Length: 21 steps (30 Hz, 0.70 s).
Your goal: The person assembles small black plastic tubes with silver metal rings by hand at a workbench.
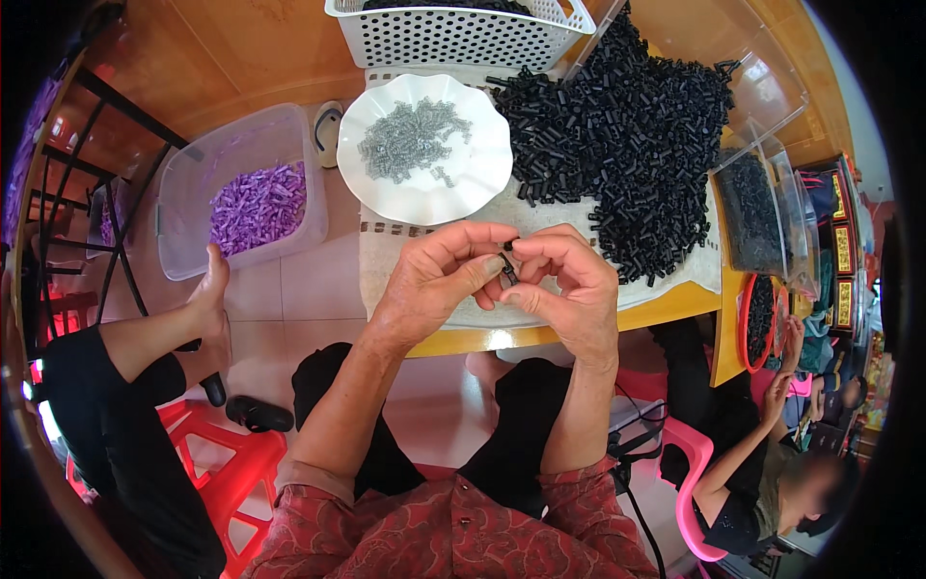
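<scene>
Both my hands meet over the near edge of the cloth-covered table, fingertips close together. My left hand (446,275) is closed in a pinch on a small black plastic piece (508,270). My right hand (571,285) pinches at the same spot, with a small black tip between its thumb and forefinger; whether it is a separate piece I cannot tell. Just beyond my hands stands a white scalloped plate (473,183) with a heap of small metal springs (410,140) on it. To the right spreads a large pile of short black plastic pieces (617,145).
A white perforated basket (463,41) stands at the back. Clear plastic boxes (772,207) sit at the right. On the floor at left is a translucent bin (183,232) of purple pieces, near a red stool (227,463). Other people sit on both sides.
</scene>
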### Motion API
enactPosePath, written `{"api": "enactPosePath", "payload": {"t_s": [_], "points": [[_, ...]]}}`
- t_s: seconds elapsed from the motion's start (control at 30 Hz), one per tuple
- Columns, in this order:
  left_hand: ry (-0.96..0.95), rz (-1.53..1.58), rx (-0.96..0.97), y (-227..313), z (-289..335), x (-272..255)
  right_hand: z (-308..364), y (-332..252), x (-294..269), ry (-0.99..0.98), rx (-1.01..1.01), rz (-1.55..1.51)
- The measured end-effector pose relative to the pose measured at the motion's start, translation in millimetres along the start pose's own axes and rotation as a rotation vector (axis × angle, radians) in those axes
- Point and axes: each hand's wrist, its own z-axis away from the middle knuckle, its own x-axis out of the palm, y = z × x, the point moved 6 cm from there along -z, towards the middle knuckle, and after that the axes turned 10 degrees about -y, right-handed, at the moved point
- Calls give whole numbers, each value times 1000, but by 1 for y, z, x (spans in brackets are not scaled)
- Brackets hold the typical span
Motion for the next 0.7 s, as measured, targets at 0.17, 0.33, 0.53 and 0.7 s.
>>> {"api": "enactPosePath", "payload": {"t_s": [0.17, 0.33, 0.53, 0.7], "points": [[-23, 47, -18, 1, -1, 2, -1, -4, 3, -48, -58, 106], [-32, 36, -47, 0, 0, -2, -1, -1, 6, -57, -58, 122], [-64, 47, -82, 2, -1, 1, 1, -4, 2, 12, -82, 170], [-170, 65, 6, 3, 2, 5, 2, -7, 1, 65, -123, 201]]}}
